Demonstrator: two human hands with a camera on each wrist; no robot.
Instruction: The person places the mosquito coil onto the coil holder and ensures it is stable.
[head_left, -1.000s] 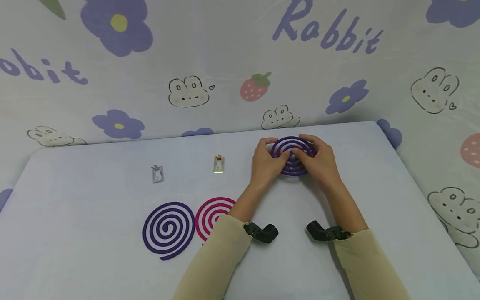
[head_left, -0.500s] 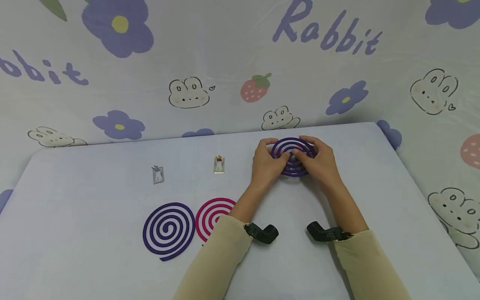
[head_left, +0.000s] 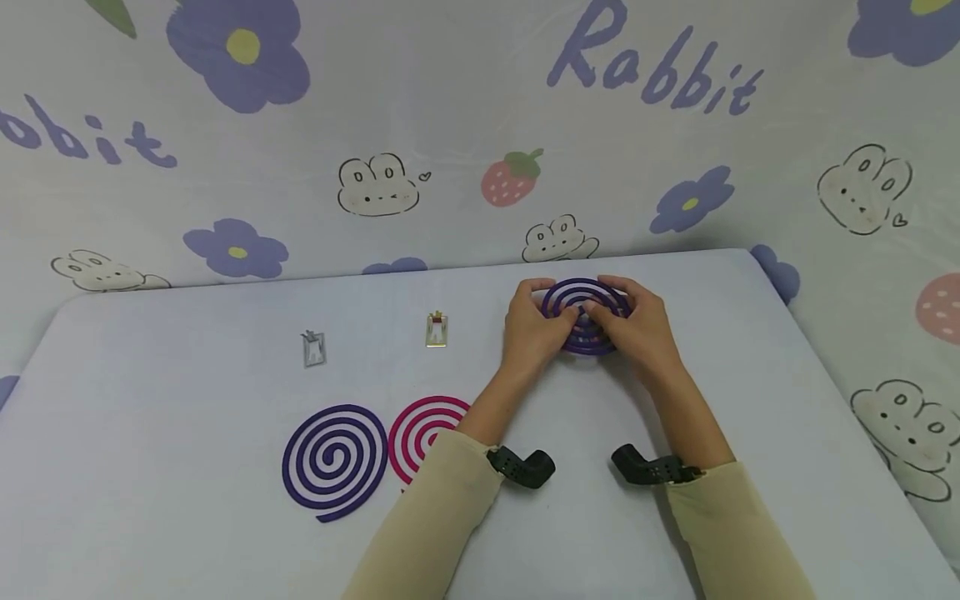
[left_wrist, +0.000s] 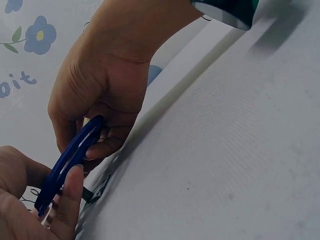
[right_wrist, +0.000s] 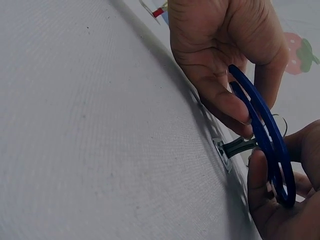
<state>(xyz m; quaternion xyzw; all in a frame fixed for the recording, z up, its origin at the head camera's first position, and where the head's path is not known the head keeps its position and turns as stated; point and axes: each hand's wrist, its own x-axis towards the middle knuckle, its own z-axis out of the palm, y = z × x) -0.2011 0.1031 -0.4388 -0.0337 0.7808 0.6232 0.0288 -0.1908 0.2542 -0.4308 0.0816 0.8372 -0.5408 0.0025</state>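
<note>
Both hands hold a dark purple mosquito coil [right_wrist: 283,155] at the back right of the table. My left hand [head_left: 534,329] grips its left side and my right hand [head_left: 637,325] its right side, thumbs over the middle in the head view and fingers at the rim. Seen edge-on in the wrist views, the coil shows two layers, partly apart. Below it a small metal coil stand [right_wrist: 222,154] sits on the table, its upright tab reaching toward the coil's middle. The fingers hide where tab and coil meet.
A flat purple coil [head_left: 335,458] lies front left, beside a pink coil [head_left: 427,408] partly hidden by the left sleeve. Behind them lie a silver coil stand [head_left: 314,348] and a gold one [head_left: 437,330]. A printed cloth [head_left: 450,108] hangs behind the white table [head_left: 165,417].
</note>
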